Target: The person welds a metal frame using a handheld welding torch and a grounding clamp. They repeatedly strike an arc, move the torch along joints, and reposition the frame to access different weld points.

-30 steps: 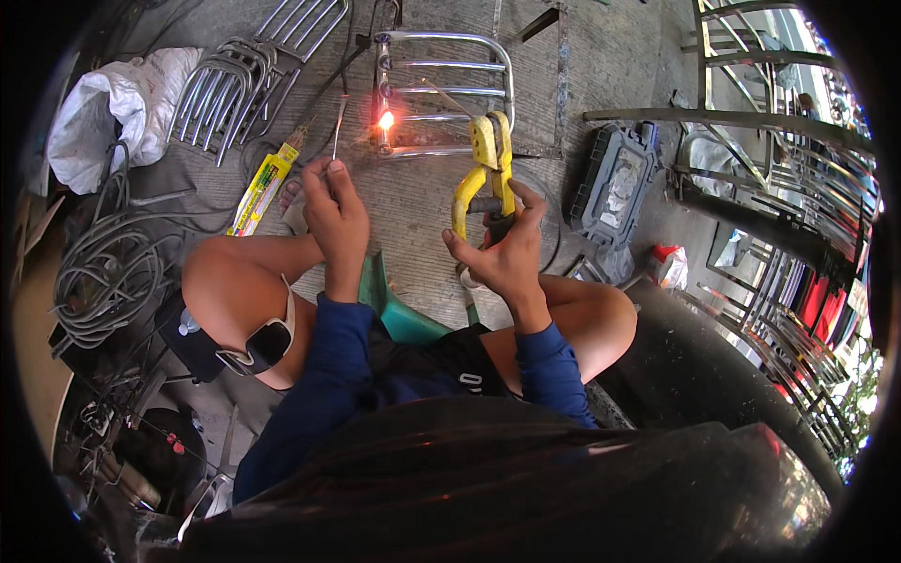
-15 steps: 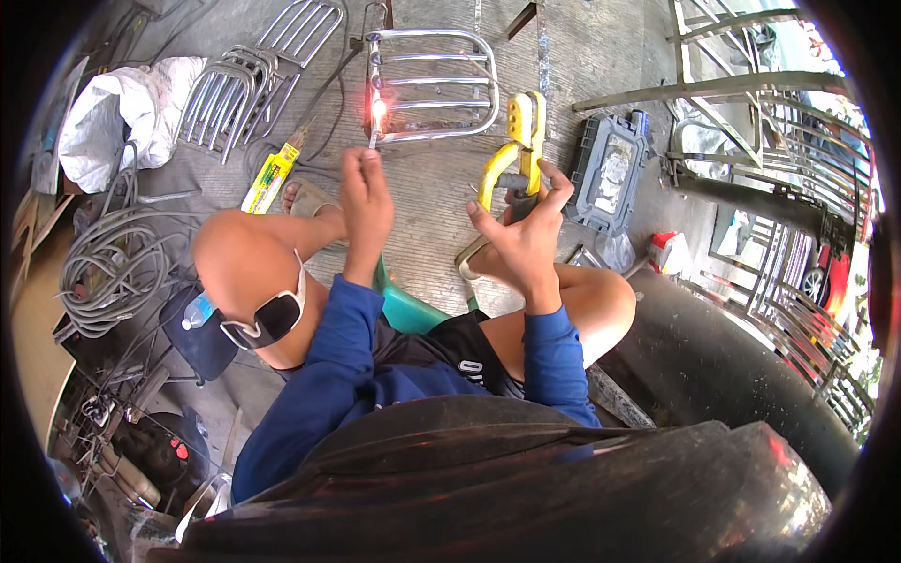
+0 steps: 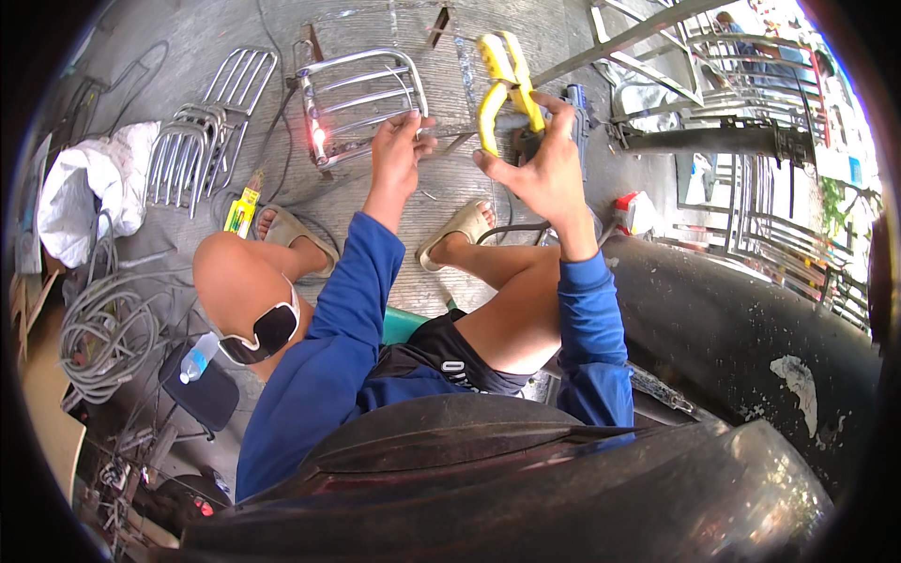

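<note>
One-handed, held yellow electrode holder (image 3: 508, 84) out over floor (image 3: 436, 286) in right hand (image 3: 549, 158), with fingers wrapped around its rear and thumb spread wide, presumably for leverage. Pointed its nose away from knees (image 3: 228, 267), probably for safety. Held left hand (image 3: 397, 159) near chromed rack (image 3: 361, 91), nearly closed at fingertips; could not tell, through blur, of anything between them. Noted rack lying on floor ahead, glowing at left end, likely placed for reach.

Rack (image 3: 361, 100), one: bright chromed tube, rounded corners, parallel bars; laid flat on the grooved floor (image 3: 380, 225), slightly askew; orange-white glow at its left side, near the lower corner.

Clamp (image 3: 512, 85), one: yellow, tong-shaped; raised in the right hand (image 3: 544, 167), ridged head pointing away.
</note>
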Demonstrator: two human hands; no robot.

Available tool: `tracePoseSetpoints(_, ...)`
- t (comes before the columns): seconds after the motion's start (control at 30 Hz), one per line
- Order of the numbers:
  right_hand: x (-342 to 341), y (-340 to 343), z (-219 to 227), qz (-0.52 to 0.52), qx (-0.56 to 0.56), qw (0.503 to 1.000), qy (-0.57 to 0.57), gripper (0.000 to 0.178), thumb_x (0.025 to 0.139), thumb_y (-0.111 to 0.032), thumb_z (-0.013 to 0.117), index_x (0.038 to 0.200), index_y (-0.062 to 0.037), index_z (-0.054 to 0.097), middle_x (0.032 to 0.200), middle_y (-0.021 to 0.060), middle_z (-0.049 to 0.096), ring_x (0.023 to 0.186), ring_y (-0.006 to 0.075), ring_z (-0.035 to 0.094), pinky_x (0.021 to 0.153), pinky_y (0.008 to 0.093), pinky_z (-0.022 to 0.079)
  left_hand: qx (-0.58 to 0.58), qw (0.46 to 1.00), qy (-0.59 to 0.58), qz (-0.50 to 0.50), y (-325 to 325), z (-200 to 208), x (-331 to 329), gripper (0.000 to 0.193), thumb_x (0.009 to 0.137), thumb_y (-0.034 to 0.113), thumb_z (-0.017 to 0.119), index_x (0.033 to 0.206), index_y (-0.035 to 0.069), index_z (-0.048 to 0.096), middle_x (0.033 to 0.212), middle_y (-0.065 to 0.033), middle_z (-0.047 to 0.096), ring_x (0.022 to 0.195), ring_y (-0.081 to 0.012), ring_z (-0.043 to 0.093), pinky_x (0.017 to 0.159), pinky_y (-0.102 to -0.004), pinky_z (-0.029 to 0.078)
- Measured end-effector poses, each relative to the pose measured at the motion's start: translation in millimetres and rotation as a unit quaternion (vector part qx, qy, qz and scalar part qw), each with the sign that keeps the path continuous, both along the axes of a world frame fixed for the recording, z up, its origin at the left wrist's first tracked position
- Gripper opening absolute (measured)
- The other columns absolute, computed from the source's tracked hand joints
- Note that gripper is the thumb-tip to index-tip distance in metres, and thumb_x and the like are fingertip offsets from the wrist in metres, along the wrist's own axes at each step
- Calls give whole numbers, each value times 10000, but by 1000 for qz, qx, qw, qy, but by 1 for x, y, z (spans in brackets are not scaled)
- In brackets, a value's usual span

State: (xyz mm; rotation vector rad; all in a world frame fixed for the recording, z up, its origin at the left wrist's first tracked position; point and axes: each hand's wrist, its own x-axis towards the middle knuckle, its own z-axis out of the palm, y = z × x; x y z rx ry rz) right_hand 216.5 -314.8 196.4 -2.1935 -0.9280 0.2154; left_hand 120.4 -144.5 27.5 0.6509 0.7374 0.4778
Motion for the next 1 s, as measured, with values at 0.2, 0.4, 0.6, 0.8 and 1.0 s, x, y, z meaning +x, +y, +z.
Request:
tracePoseSetpoints(0.2, 25, 26, -33, 24, -41, 999, -7, 969, 727, -361, 968, 1430, -7, 403, 1005, 176, 730, 781, 277, 740, 717, 390, 604, 225, 961, 153, -48, 27, -16, 36, 199, 1058, 159, 709, 1111, -13, 622, 940, -124, 807, 691, -150, 739, 606, -276, 565)
tracePoseSetpoints(0.4, 56, 42, -53, 47, -72, 996, -35, 980, 723, -375, 971, 1433, -11, 403, 991, 181, 721, 769, 268, 735, 709, 389, 600, 501, 815, 289, -28, 33, -42, 54, 208, 1020, 233, 705, 983, 31, 675, 733, -122, 764, 665, -312, 748, 637, -460, 560)
tracePoseSetpoints(0.6, 76, 51, -68, 19, -109, 993, 36, 988, 724, -381, 972, 1431, -11, 390, 939, 162, 704, 713, 256, 703, 692, 386, 589, 539, 772, 337, -14, 34, -58, 69, 219, 1009, 227, 724, 913, 31, 701, 635, -108, 703, 590, -321, 693, 602, -432, 511)
tracePoseSetpoints(0.8, 81, 51, -78, 30, -112, 990, 81, 1000, 730, -399, 965, 1433, 9, 382, 806, 105, 631, 654, 207, 624, 626, 349, 522, 530, 773, 347, -40, 35, -64, 81, 220, 1000, 219, 729, 896, 25, 712, 599, -118, 676, 570, -348, 680, 585, -459, 505)
tracePoseSetpoints(1.0, 87, 60, -92, 66, -121, 988, 68, 1011, 740, -390, 965, 1447, 25, 374, 871, 144, 679, 667, 217, 652, 642, 365, 551, 494, 806, 326, -22, 33, -71, 81, 221, 1008, 209, 715, 936, 1, 727, 601, -115, 680, 534, -301, 666, 556, -439, 487)
